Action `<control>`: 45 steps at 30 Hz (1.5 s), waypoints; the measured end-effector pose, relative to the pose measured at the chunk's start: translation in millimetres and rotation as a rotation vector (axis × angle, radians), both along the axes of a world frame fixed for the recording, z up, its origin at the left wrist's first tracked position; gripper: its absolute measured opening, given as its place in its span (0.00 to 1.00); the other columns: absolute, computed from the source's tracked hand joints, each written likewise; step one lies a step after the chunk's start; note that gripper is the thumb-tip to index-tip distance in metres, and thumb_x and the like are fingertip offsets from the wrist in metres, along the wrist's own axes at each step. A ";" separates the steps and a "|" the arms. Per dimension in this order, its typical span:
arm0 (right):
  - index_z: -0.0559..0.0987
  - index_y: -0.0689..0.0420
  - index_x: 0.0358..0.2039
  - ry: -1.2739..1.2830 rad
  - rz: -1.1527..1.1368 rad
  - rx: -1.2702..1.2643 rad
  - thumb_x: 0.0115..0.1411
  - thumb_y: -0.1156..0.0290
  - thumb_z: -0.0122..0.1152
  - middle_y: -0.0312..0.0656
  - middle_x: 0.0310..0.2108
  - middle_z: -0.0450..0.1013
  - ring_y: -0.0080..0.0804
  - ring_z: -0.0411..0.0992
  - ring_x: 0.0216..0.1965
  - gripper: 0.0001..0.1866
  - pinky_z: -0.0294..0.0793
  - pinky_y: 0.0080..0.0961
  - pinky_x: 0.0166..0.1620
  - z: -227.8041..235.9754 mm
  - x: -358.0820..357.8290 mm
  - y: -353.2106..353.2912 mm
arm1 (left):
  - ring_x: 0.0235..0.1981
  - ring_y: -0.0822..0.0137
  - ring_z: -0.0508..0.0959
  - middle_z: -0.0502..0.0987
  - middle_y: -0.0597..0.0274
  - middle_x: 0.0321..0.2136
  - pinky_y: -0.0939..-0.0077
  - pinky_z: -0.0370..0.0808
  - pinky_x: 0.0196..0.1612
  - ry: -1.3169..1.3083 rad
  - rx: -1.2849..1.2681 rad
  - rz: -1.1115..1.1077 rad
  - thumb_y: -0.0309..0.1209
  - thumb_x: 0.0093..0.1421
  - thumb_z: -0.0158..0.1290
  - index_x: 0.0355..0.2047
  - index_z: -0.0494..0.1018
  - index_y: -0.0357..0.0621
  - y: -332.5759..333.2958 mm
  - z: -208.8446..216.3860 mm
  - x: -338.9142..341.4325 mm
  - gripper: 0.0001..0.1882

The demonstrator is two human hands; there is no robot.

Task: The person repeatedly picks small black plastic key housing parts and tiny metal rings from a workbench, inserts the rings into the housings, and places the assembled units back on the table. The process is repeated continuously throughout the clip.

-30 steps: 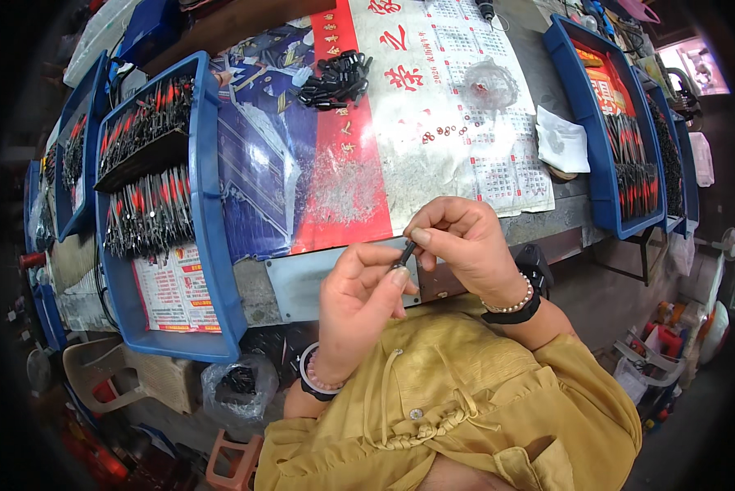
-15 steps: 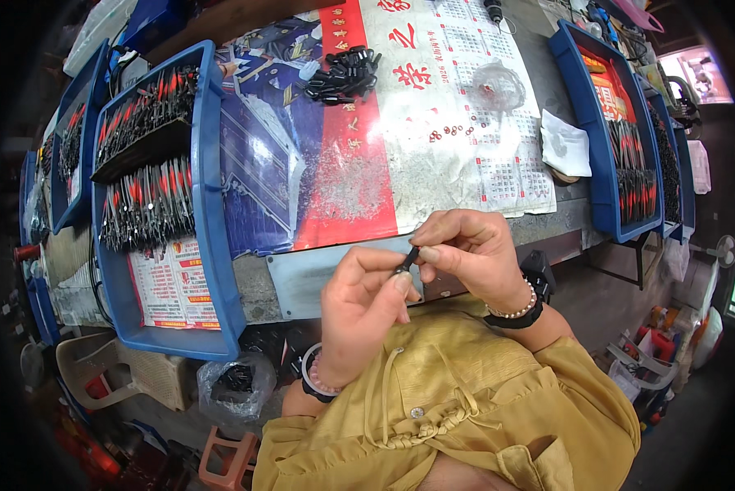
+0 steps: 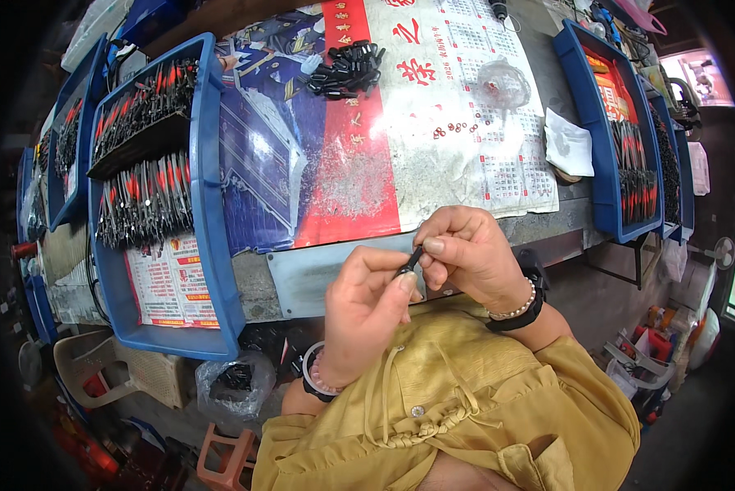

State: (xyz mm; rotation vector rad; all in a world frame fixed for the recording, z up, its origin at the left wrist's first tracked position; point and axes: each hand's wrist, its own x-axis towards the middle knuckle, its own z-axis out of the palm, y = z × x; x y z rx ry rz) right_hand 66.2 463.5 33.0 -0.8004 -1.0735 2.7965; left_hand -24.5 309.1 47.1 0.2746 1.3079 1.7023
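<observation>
**Both hands on one small black rod (image 3: pixel 412 261), mid-frame**

Your left hand (image 3: pixel 363 315): thumb and index finger pinched nearly together, only the rod's thickness between them, on its lower-left end. Your right hand (image 3: pixel 470 258): thumb and index finger likewise closed down on the upper-right end, other fingers curled in. Rod sits tilted between the two, lower left to upper right, just right of frame centre. Fingertips cover both ends, so can't tell you what they look like.

Behind the rod is the near edge of the bench, with a grey plate (image 3: pixel 306 282) fixed to it. Printed sheet (image 3: pixel 355 184) covers the bench top, blue, red and white bands.

On the sheet: loose pile of black pieces (image 3: pixel 347 72) at upper centre, well apart from your hands. Small red rings (image 3: pixel 457 128) scattered right of it, a clear round item (image 3: pixel 502 85) just above those. White paper (image 3: pixel 568 147) lies by the sheet's right edge.

Left of frame: blue tray (image 3: pixel 209 155) with two rows of thin dark pieces (image 3: pixel 142 204) marked red, printed paper in its near end. Upper right: second blue tray (image 3: pixel 585 110), similar pieces under a red and orange packet (image 3: pixel 611 90).
</observation>
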 end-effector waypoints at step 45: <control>0.73 0.64 0.36 0.113 -0.012 0.311 0.61 0.78 0.56 0.37 0.25 0.72 0.19 0.70 0.23 0.04 0.69 0.17 0.25 6.7 -14.1 -14.6 | 0.27 0.78 0.72 0.75 0.56 0.33 0.86 0.70 0.29 0.175 0.166 0.080 0.22 0.64 0.46 0.56 0.56 0.34 -4.7 -14.7 10.1 0.21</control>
